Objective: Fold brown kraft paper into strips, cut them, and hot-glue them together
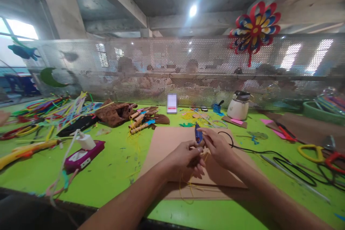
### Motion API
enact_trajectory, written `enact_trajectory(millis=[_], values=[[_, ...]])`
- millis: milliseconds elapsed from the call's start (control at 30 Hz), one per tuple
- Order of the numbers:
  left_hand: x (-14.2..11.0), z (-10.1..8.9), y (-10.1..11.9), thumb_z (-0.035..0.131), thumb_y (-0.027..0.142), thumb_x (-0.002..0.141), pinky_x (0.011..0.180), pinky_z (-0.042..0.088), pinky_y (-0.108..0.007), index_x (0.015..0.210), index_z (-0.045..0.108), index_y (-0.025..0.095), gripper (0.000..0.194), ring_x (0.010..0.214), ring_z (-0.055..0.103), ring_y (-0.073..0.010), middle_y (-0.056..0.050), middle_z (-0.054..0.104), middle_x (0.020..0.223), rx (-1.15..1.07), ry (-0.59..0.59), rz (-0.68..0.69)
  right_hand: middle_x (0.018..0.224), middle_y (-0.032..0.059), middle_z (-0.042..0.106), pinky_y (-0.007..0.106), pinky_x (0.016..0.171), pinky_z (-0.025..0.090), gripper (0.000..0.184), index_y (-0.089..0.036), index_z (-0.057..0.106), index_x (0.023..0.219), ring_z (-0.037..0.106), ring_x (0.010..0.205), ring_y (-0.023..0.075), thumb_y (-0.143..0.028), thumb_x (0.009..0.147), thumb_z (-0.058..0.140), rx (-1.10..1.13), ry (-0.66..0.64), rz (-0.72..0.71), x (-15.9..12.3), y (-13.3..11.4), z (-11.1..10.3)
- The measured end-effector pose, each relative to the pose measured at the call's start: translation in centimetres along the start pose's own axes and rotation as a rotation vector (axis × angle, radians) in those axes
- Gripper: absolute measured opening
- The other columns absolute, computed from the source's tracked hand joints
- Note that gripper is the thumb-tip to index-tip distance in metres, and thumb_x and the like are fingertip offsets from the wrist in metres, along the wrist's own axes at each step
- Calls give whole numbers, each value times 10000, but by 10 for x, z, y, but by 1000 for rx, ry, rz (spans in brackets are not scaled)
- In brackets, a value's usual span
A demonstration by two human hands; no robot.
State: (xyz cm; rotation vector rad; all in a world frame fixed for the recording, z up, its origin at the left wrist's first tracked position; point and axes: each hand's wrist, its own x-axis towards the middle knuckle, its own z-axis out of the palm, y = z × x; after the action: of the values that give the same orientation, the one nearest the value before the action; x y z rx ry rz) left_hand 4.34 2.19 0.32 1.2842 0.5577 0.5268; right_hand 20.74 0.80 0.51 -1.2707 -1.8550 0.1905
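Note:
My right hand (pixel 217 147) is closed round a small blue glue gun (pixel 198 133), which points up and away from me; a black cord (pixel 244 148) runs off to the right from behind that hand. Close beside it, my left hand (pixel 183 156) has its fingers curled in a pinch on a small brown piece, mostly hidden by the fingers. Thin yellow threads (pixel 185 188) dangle below the two hands. Both hands are over a brown cardboard sheet (pixel 159 151) lying on the green table (pixel 113 172).
Left stand a purple power strip (pixel 83 156) with a white plug and a yellow tool (pixel 32 151). Brown rolls (pixel 142 125) with yellow thread lie behind. A phone (pixel 171 103) and a white jug (pixel 238 106) stand at the back; yellow-handled scissors (pixel 311 152) are right.

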Motion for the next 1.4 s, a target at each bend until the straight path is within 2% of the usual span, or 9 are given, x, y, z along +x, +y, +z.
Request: enact_trajectory(millis=[133, 200, 367, 467, 533, 667, 900, 1167, 1400], values=[[0, -1, -2, 619, 403, 772, 452, 397, -202, 886, 458, 157, 315, 481, 563, -112, -24, 607, 617, 37, 69, 23, 685, 35, 605, 305, 574, 482, 358, -136, 565, 1102, 576, 591, 170, -354, 880, 387, 263, -43, 158, 3, 5, -2], [1, -2, -3, 617, 399, 770, 431, 341, -178, 880, 477, 149, 307, 468, 546, -96, -29, 612, 608, 64, 90, 12, 621, 0, 565, 282, 523, 458, 358, -140, 554, 1079, 538, 530, 148, -393, 865, 420, 417, -73, 214, 3, 8, -2], [5, -5, -4, 641, 428, 733, 452, 353, -196, 892, 482, 162, 349, 452, 520, -95, 0, 590, 581, 29, 109, 4, 744, 30, 628, 295, 630, 471, 404, -143, 529, 1138, 575, 654, 150, -440, 869, 478, 581, -111, 225, 2, 7, -5], [4, -5, -3, 625, 425, 749, 456, 354, -201, 878, 490, 161, 324, 443, 497, -87, 13, 568, 571, 70, 105, 18, 817, 24, 629, 294, 678, 467, 533, -164, 470, 1239, 588, 729, 157, -382, 783, 639, 593, -146, 179, 0, 6, -5], [2, -4, -1, 605, 414, 769, 449, 331, -196, 865, 501, 155, 295, 440, 479, -79, 16, 558, 566, 115, 103, 32, 791, 6, 613, 292, 676, 463, 573, -169, 476, 1237, 584, 712, 152, -341, 734, 691, 599, -141, 184, 0, 7, -4], [-1, 2, 3, 604, 397, 775, 469, 323, -199, 844, 505, 152, 273, 452, 463, -71, 24, 543, 566, 142, 124, 67, 741, -6, 604, 308, 665, 468, 546, -165, 494, 1201, 590, 675, 154, -317, 716, 692, 691, -125, 235, 0, 9, -3], [-6, 9, 12, 605, 441, 763, 492, 322, -222, 797, 478, 162, 308, 454, 447, -77, 32, 520, 566, 190, 147, 45, 653, -33, 608, 295, 633, 474, 520, -163, 569, 1106, 599, 611, 137, -264, 634, 763, 813, -83, 311, 3, 5, -9], [-6, 8, 13, 587, 434, 761, 480, 299, -224, 823, 475, 168, 295, 455, 445, -81, 27, 538, 568, 207, 104, 11, 705, 41, 692, 327, 639, 509, 420, -133, 626, 1030, 650, 613, 164, -287, 664, 764, 910, -150, 339, 2, 16, -16], [-6, 8, 13, 553, 339, 779, 474, 311, -216, 799, 462, 166, 196, 444, 454, -78, 23, 540, 553, 227, 115, 16, 709, 33, 699, 349, 666, 523, 418, -154, 647, 1014, 667, 635, 176, -315, 649, 773, 988, -157, 393, 2, 14, -16]])
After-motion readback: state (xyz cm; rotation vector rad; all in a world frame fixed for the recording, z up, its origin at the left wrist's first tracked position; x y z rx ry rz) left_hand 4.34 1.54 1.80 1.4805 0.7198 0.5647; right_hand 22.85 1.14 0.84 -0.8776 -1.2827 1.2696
